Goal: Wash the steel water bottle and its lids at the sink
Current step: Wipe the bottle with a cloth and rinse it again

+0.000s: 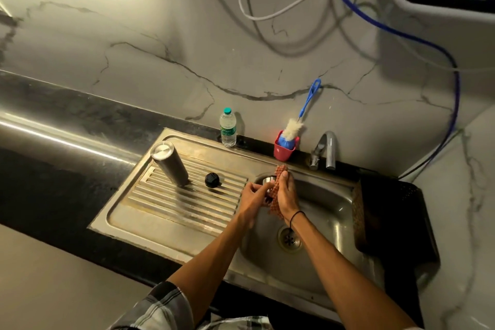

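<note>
— Where's the steel bottle (169,163)?

— Upside down on the drainboard (187,203), leaning a little, well to the left of both hands. The black lid (213,179) sits just beside it, between it and the left hand (254,194), which is the nearer one.

— And the hands?

— Over the sink (329,211). The left one pinches a small steel lid (268,179); the right hand (286,193) curls round an orange scrub cloth (278,185) pressed against it. I'd say he's scrubbing that lid; tap (328,150) looks off.
</note>
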